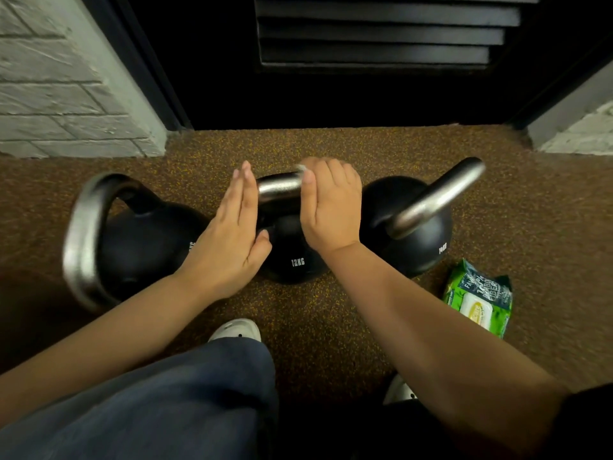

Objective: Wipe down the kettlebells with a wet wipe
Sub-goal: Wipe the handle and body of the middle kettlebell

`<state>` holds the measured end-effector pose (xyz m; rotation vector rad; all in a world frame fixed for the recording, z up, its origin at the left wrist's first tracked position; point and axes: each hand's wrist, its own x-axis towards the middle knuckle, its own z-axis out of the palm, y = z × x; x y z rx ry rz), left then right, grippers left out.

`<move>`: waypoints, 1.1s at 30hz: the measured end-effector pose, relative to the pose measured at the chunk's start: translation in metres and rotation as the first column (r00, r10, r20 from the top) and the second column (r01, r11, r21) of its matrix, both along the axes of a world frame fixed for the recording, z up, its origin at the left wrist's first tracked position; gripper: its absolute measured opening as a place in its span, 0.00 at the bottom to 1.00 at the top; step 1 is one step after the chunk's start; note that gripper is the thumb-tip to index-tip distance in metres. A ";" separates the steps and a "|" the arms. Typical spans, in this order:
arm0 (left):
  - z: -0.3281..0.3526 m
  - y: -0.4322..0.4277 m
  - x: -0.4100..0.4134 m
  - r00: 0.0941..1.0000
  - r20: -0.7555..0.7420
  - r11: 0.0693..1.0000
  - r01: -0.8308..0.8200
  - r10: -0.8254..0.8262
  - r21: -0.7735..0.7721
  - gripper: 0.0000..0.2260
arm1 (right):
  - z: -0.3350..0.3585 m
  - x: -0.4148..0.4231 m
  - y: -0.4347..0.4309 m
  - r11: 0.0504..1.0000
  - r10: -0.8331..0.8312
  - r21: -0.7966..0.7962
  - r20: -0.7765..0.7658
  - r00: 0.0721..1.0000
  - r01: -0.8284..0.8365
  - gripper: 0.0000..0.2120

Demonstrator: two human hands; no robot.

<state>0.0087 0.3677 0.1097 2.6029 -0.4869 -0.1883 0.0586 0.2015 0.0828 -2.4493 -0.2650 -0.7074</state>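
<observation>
Head view, looking down: three black kettlebells with bare steel handles stand in a row on a brown speckled rubber floor (331,327), before a dark louvred door (381,31) set between pale brick walls (49,78). Left kettlebell (139,247): leaning, its handle loop turned toward the viewer; its weight marking is hidden behind the left wrist. Middle kettlebell (292,250): upright, marked 12KG in white, touching or very nearly touching its neighbours on both sides. Right kettlebell (418,240): handle angled up and to the right, white marking too blurred to read with certainty. Left hand (229,240): open, fingers straight and held together, palm turned toward the left end of the middle kettlebell's handle, thumb close to the handle's near leg; whether the palm is in contact cannot be told. Right hand (331,207): closed over the right end of the same handle, curled fingers gripping it, with a small corner of a white wet wipe (302,168) showing at the fingertips between hand and steel. Pack of wipes (479,302): green, with a white flip lid, lying flat on the floor near the right kettlebell. Lower frame: a knee in blue-grey trousers (166,400), the toe of a white shoe (237,330) and part of a second shoe (399,390).
</observation>
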 end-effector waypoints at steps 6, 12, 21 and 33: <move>0.004 0.002 -0.001 1.000 -0.018 1.000 0.008 -0.008 -0.015 0.34 | -0.006 -0.002 -0.017 0.852 -0.016 0.505 -0.234 0.972 0.136 0.19; 0.001 0.000 -0.001 1.000 -0.018 0.999 -0.011 0.011 -0.049 0.35 | -0.014 -0.002 -0.023 0.388 0.107 0.699 -0.681 0.724 0.600 0.23; 0.001 -0.001 -0.001 0.999 -0.038 0.993 -0.035 0.031 -0.109 0.36 | 0.010 0.022 -0.029 0.689 0.098 0.622 -0.590 0.802 0.373 0.22; -0.006 0.000 0.001 1.000 -0.014 0.998 -0.027 0.026 -0.065 0.36 | 0.030 0.019 0.021 0.955 0.060 -0.280 -0.124 0.990 -0.093 0.23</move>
